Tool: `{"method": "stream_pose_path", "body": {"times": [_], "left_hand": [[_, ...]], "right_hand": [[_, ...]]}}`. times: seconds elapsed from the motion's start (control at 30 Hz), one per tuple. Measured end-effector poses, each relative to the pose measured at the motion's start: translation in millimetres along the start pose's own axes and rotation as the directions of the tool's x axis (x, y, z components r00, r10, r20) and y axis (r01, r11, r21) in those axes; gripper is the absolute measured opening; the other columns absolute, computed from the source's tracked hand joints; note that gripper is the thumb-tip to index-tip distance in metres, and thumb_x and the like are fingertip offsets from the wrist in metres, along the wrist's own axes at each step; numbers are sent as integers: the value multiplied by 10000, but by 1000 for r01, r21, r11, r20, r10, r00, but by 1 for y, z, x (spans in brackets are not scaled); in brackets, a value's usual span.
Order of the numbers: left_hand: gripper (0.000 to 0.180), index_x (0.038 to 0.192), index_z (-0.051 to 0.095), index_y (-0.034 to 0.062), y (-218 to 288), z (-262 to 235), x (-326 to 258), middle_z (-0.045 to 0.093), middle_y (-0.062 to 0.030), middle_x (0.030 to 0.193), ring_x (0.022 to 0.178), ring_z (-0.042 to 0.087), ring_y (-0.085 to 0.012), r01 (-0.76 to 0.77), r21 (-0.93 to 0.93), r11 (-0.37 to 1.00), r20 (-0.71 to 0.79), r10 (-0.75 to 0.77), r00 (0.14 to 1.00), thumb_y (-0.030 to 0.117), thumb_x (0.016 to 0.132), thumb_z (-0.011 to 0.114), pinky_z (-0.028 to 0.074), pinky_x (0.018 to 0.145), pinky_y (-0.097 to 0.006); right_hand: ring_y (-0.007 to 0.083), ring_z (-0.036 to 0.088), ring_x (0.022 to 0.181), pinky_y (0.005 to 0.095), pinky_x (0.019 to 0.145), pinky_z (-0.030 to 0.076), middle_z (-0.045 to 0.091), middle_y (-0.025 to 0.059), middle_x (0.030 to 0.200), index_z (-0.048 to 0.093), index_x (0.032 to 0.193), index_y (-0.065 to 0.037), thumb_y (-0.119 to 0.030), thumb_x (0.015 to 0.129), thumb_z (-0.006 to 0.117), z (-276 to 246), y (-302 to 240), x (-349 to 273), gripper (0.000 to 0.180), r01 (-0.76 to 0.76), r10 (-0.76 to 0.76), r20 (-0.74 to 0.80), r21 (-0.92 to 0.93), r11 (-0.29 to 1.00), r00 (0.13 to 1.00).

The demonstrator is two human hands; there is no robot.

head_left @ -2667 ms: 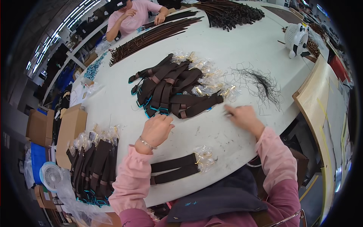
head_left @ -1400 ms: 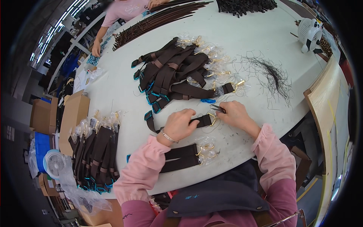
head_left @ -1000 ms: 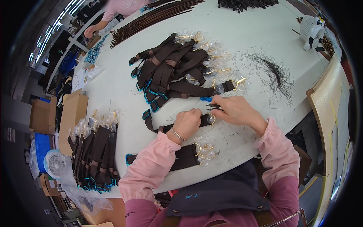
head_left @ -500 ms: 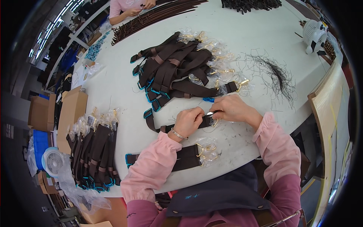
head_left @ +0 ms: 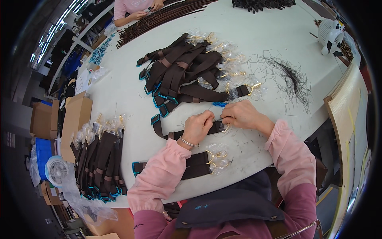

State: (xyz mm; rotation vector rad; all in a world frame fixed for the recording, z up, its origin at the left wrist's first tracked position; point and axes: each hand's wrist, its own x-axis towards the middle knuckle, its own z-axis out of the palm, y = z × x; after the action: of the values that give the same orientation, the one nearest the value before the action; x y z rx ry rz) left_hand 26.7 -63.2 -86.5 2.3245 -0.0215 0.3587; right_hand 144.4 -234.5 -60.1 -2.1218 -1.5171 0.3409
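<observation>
My left hand [head_left: 197, 128] is closed over a dark brown webbing strap [head_left: 182, 134] on the table, its fingers pinched near the strap's clasp end. Facing it, my right hand [head_left: 246, 115] pinches at that same end, where a little clear plastic and a gold clasp [head_left: 225, 128] show under the fingers. The exact pinch points are hidden. A blue object [head_left: 219, 104] sits against the far side of my right hand; its kind is unclear, and I cannot tell whether it is held. Nearer me lies another brown strap [head_left: 197, 165] with a plastic-wrapped gold clasp.
Beyond my hands lies a heap of brown straps [head_left: 183, 69] with blue-edged buckles. A second bunch [head_left: 99, 161] hangs over the left edge. Loose black threads [head_left: 292, 77] lie right, near a small white fan [head_left: 331, 36]. A co-worker's hands [head_left: 149, 10] are at the far side.
My fingertips have shifted slightly at the strap's end, and a bright shiny spot between them no longer shows. The straps on the table lie as before.
</observation>
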Motion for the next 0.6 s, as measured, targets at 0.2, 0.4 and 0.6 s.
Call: {"method": "stream_pose_path", "body": {"times": [0.2, 0.4, 0.6], "left_hand": [[34, 816, 582, 44, -3, 5, -5, 590, -125, 609, 502, 581, -249, 144, -115, 983, -101, -156, 983, 52, 793, 558, 425, 473, -330], [26, 807, 579, 31, -2, 6, -6, 589, -128, 608, 494, 578, -239, 107, -101, 989, -131, -120, 984, 37, 785, 566, 425, 469, -320], [23, 795, 576, 26, -2, 5, -6, 583, -130, 596, 481, 572, -238, 101, -84, 991, -136, -112, 984, 25, 774, 567, 422, 461, -320]], "right_hand": [[259, 606, 744, 383, 636, 447, 613, 52, 764, 641, 783, -87, -241, 731, 649, -5, -7, 2, 163, 7, -5, 43, -60, 998, 999], [255, 608, 765, 378, 651, 450, 630, 60, 792, 655, 814, -86, -248, 728, 655, -7, -5, 3, 183, -21, 21, 96, 0, 1000, 995], [260, 610, 765, 379, 650, 450, 634, 71, 787, 655, 823, -84, -242, 718, 673, -8, -4, 5, 191, -26, 22, 122, 31, 999, 992]]}}
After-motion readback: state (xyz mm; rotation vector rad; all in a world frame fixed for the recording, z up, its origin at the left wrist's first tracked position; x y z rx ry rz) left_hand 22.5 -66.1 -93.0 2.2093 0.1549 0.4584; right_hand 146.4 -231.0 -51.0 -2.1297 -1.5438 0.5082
